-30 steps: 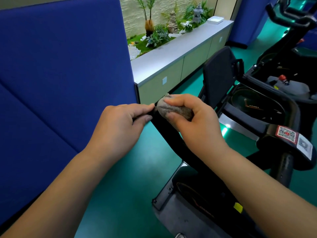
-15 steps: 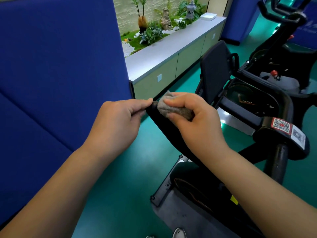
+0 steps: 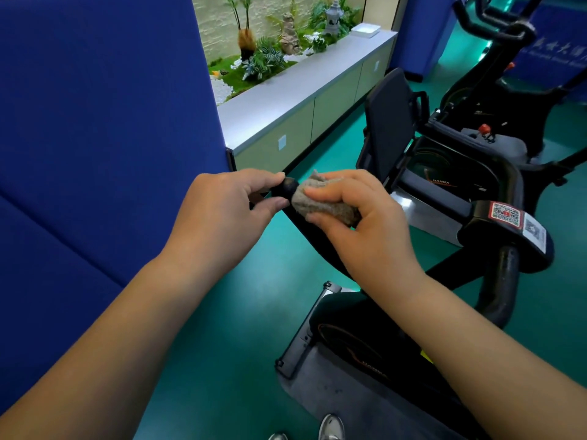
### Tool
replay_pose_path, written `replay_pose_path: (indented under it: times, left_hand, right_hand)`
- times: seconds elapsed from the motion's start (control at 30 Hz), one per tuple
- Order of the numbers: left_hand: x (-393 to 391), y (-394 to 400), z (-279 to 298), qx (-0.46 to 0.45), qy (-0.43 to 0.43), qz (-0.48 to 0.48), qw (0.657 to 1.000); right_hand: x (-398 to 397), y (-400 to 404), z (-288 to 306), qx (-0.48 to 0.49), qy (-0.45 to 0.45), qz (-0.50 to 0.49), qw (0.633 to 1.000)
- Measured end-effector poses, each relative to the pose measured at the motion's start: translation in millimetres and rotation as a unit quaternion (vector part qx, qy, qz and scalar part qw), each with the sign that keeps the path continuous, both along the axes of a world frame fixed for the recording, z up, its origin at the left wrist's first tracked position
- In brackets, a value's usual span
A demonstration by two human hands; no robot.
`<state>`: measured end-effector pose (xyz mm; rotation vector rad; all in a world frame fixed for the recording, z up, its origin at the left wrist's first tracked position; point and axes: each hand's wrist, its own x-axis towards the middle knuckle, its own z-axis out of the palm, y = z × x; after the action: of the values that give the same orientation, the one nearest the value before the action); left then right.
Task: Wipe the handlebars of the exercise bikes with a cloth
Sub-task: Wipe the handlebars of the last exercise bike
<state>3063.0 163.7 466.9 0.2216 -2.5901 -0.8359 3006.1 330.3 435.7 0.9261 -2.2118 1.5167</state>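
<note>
With our left hand (image 3: 222,211) pinching the handlebar (image 3: 313,239) tip and our right hand (image 3: 359,223) clamping the cloth (image 3: 320,204) around the bar beside it, we risk the bunched cloth slipping off the end.

Bright, even indoor light (wide-angle edges bend).

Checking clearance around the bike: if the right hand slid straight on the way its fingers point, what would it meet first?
Likely the left hand, which pinches the handlebar tip just beyond the cloth that the right hand grips. Depth is unclear.
</note>
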Motion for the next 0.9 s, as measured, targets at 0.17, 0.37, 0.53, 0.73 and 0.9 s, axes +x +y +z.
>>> replay_pose_path:
  times: [0.17, 0.37, 0.53, 0.73, 0.9]
  left_hand:
    - [-1, 0, 2, -0.022, 0.014, -0.005, 1.000]
    - [-2, 4, -6, -0.072, 0.056, -0.019, 0.996]
    - [-9, 15, -27, -0.143, 0.119, -0.103, 0.977]
    - [-7, 9, -30, -0.171, 0.117, -0.131, 0.969]
    - [-1, 17, -33, -0.209, 0.118, -0.121, 0.963]
  right_hand:
    - [19, 42, -17, 0.089, -0.024, 0.020, 0.995]
    - [8, 19, -4, 0.034, -0.028, -0.016, 0.999]
    - [9, 28, -11, 0.056, -0.008, -0.010, 0.998]
    - [25, 77, -10, 0.141, -0.037, 0.032, 0.989]
    - [29, 41, -17, 0.118, -0.007, -0.031, 0.992]
